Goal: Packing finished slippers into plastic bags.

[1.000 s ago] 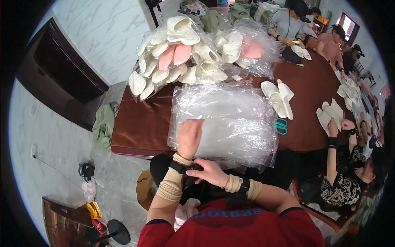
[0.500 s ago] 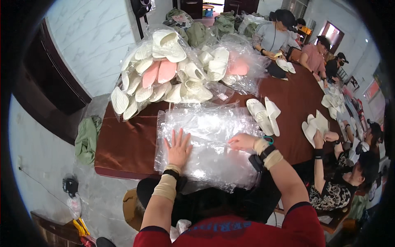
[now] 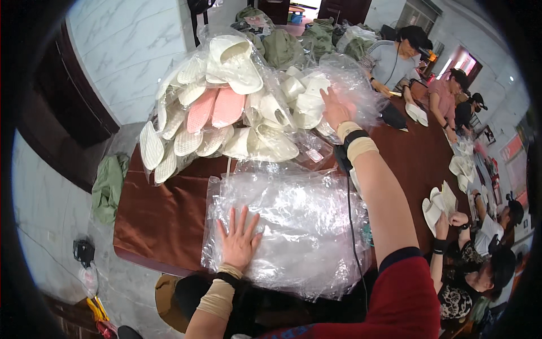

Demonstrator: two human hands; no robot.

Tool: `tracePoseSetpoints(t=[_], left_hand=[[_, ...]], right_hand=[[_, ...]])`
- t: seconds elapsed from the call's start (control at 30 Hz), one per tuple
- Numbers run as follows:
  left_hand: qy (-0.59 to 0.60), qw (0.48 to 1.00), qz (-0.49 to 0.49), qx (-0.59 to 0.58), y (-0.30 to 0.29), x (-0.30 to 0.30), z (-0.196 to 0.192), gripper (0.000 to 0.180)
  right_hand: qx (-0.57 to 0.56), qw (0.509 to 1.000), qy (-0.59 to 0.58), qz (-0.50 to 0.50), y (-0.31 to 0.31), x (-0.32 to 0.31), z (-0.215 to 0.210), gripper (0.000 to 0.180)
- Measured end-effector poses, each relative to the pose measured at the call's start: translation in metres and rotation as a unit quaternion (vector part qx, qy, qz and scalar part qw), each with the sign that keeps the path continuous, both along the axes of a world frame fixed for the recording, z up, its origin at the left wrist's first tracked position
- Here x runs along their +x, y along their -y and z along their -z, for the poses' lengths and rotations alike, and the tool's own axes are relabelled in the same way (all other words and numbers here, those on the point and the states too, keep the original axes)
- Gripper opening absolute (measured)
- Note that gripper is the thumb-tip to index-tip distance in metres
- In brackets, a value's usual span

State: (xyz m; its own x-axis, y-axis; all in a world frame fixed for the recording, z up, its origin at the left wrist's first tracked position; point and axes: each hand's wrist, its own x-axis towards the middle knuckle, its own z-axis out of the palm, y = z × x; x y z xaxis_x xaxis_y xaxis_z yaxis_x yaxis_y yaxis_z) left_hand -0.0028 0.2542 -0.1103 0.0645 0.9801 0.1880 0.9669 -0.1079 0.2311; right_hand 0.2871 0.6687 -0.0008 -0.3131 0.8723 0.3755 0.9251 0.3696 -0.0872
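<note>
My left hand (image 3: pixel 238 242) lies flat with spread fingers on a stack of clear plastic bags (image 3: pixel 299 237) at the table's near edge. Stretched far forward, my right hand (image 3: pixel 337 108) is at white slippers (image 3: pixel 309 107) in clear plastic on the right part of the pile. Its fingers are extended, and nothing shows in its grasp; whether it touches the plastic I cannot tell. Left of it are more bagged white slippers (image 3: pixel 234 65) and a pink pair (image 3: pixel 228 107). My right forearm mostly hides a loose white pair lying beside the bags.
The table (image 3: pixel 155 209) has a shiny brown cover. Along its right side, co-workers handle white slippers (image 3: pixel 433 209). A dark cable (image 3: pixel 351 220) runs down beside my right arm. Green sacks (image 3: pixel 282 48) are heaped behind the table, and another green sack (image 3: pixel 108 186) lies on the floor at left.
My right hand has left the plastic bags and moved forward to the bagged slippers. My left hand stays flat on the bags. The whole view has shifted slightly.
</note>
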Motion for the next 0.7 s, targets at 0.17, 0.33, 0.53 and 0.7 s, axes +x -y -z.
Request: tracePoseSetpoints(t=[0.17,0.33,0.53,0.7], left_hand=[[0.013,1.000,0.021,0.008,-0.011,0.009,0.002,0.061],[0.001,1.000,0.007,0.017,0.002,0.001,0.005,0.062],[-0.013,0.998,0.015,0.054,0.007,0.004,0.012,0.061],[-0.031,0.999,0.014,0.039,0.016,0.000,0.018,0.060]], right_hand=[[0.025,0.994,0.059,0.094,-0.023,0.032,0.005,0.043],[0.028,0.991,-0.126,0.023,0.058,0.022,-0.107,0.023],[0.013,0.975,-0.223,-0.012,0.156,0.050,-0.196,0.029],[-0.033,0.917,-0.391,-0.069,0.294,-0.003,-0.194,0.021]])
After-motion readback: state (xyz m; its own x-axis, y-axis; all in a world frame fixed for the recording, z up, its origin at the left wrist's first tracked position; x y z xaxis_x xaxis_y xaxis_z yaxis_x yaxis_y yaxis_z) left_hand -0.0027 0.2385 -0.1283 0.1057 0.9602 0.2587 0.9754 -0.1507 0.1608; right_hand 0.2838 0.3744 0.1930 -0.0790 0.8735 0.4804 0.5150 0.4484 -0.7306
